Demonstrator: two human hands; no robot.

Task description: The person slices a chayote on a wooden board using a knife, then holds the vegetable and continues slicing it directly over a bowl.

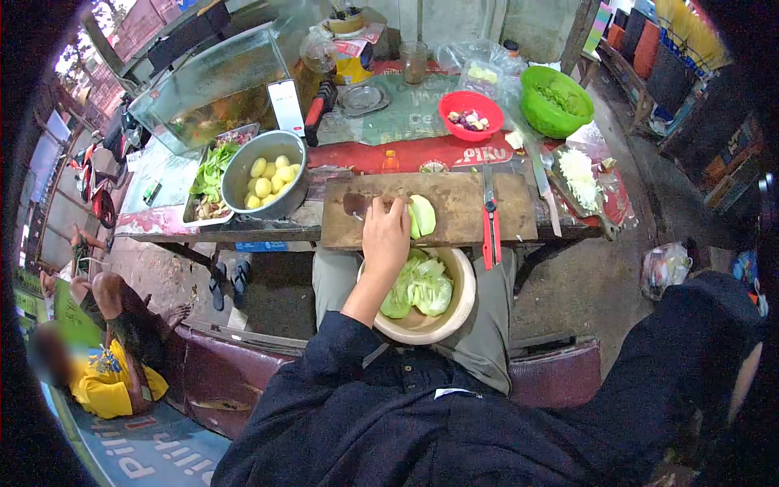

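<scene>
My left hand (387, 230) rests on the wooden cutting board (466, 195), fingers bent together against a pale green vegetable piece (422, 216). Part of that piece is hidden by the hand. In my lap, below the board's near edge, a cream bowl (465, 312) holds more cut pale green vegetable (423, 286). A red-handled utility knife (491, 231) lies across the right part of the board, its blade pointing away from me. My right arm (649, 349) reaches out to the right in a dark sleeve, and its hand is out of sight.
A grey pot (233, 180) of peeled potatoes stands left of the board, beside a tray of greens (213, 166). Behind are a phone (286, 107), a red bowl (461, 104) and a green basin (545, 122). Shredded vegetable (578, 178) lies right. A person (122, 373) sits left.
</scene>
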